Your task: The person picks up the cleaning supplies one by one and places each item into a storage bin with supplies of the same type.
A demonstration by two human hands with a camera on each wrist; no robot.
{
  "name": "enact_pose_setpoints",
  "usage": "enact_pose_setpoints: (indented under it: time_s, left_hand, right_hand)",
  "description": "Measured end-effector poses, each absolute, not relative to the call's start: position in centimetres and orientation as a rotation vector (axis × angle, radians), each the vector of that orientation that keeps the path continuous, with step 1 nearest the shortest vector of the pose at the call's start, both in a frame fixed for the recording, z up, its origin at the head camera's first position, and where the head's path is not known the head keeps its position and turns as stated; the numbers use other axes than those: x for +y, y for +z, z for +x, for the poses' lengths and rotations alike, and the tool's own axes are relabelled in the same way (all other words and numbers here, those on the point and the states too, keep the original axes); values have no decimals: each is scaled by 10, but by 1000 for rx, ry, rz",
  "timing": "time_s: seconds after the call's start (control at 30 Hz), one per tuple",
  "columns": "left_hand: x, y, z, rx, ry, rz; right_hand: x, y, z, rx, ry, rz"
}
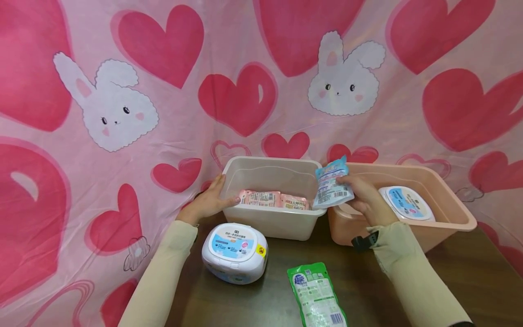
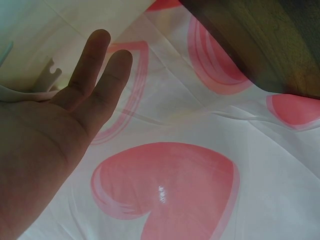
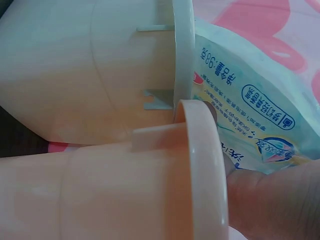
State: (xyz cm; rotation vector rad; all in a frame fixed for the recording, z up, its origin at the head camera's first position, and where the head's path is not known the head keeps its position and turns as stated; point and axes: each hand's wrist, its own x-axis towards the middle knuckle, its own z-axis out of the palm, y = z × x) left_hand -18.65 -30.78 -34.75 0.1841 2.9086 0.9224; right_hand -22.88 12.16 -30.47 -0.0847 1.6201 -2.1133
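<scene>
My right hand [image 1: 365, 193] grips a light blue printed pouch [image 1: 332, 184], held above the right end of a white bin [image 1: 269, 227], where the white rim meets that of a peach bin. The same blue pouch [image 3: 260, 105] shows beyond both rims in the right wrist view. My left hand [image 1: 206, 200] rests at the left corner of the white bin, its thumb reaching over the front rim. Two of its fingers [image 2: 107, 75] extend fairly straight in the left wrist view. Inside the white bin lie pink packets [image 1: 261, 199] along the front wall.
The peach bin [image 1: 445, 222] stands on the right with a white lidded tub [image 1: 407, 203] in it. A similar tub [image 1: 234, 254] sits on the brown table [image 1: 261, 304] before the white bin. Right of that lies a green and white pouch [image 1: 316, 295]. Heart-patterned cloth [image 1: 237, 27] hangs behind.
</scene>
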Motion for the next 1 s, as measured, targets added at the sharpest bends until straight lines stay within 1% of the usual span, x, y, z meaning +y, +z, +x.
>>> enact_pose_setpoints:
  time_s: [0.37,0.5,0.63,0.77,1.0]
  left_hand:
    - [-307,-347,-188,2912,898,172]
    - [-306,-347,-189,2907,900,164]
    - [-306,-348,-190,2910,896,175]
    - [-307,-348,-190,2913,894,176]
    - [-307,-347,-187,2907,887,155]
  right_hand:
    - [117,-304,-236,1643,-2095,-166]
    - [118,-305,-237,1603,-2125,-146]
    - [114,-302,-234,1501,-2231,-52]
    - [110,-293,-228,1384,-2338,-16]
    - [107,-289,-216,1428,-2313,-121]
